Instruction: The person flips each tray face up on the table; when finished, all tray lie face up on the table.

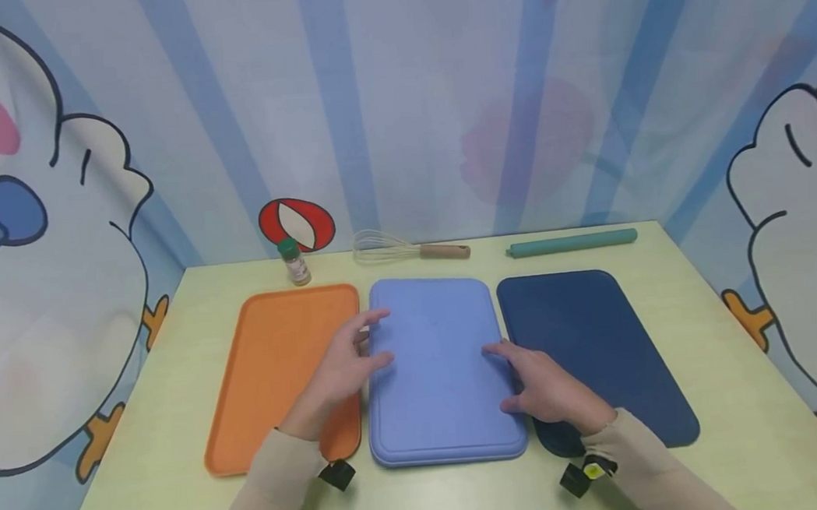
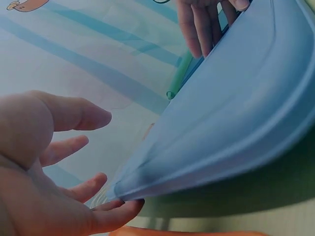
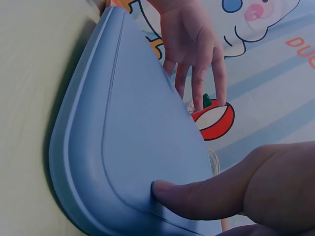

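Between my two hands lies a light blue rectangular tray [image 1: 437,378] with rounded corners and a stepped rim. My left hand [image 1: 341,364] is at its left long edge, thumb and fingers spread apart. In the left wrist view, its lowest fingertips meet the rim of the tray [image 2: 221,132]. At the opposite edge is my right hand [image 1: 546,383], fingers extended over the rim. The right wrist view has its thumb [image 3: 197,196] over the top of the tray; whether it presses there I cannot tell. The right hand's other fingers are mostly hidden in that view.
An orange tray [image 1: 275,372] lies to the left, partly under my left forearm. To the right is a dark blue tray [image 1: 582,330]. Along the back stand a green-capped jar [image 1: 297,266], a whisk [image 1: 443,251] and a green rolling pin-like rod [image 1: 572,243], before a printed curtain [image 1: 426,90].
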`<control>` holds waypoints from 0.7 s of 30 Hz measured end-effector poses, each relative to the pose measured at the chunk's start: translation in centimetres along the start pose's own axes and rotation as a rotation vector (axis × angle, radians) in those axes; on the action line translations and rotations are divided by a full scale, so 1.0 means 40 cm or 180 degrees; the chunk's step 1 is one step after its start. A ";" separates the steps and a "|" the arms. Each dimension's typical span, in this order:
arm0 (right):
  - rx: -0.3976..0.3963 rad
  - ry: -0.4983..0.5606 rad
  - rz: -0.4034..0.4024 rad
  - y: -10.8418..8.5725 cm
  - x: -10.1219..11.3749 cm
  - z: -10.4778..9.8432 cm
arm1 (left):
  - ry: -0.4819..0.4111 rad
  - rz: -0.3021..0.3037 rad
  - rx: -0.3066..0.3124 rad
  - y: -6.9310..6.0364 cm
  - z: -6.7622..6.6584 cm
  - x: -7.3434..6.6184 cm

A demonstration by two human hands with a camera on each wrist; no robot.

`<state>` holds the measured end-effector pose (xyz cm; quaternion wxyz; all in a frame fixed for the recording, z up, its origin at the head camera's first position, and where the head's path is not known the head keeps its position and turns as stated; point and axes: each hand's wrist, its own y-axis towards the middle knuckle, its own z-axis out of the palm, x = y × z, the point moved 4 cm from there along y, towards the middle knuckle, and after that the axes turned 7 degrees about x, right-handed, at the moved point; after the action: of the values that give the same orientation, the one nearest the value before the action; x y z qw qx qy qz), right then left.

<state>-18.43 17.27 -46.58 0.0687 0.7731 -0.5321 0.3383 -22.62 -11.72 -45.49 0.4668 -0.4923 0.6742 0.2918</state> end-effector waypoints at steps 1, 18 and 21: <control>0.0005 0.0032 0.0000 0.000 -0.001 0.000 | 0.0012 -0.0006 -0.0017 0.001 -0.005 -0.001; 0.0139 0.0311 -0.0081 0.007 -0.014 -0.015 | -0.0161 -0.0175 0.0096 0.024 -0.066 -0.012; 0.0182 0.0374 -0.0064 0.013 -0.015 -0.018 | -0.0183 -0.0188 0.0104 0.029 -0.070 -0.013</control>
<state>-19.32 17.83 -46.52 0.0811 0.7589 -0.5095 0.3974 -24.62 -13.52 -43.98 0.5024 -0.4957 0.6504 0.2809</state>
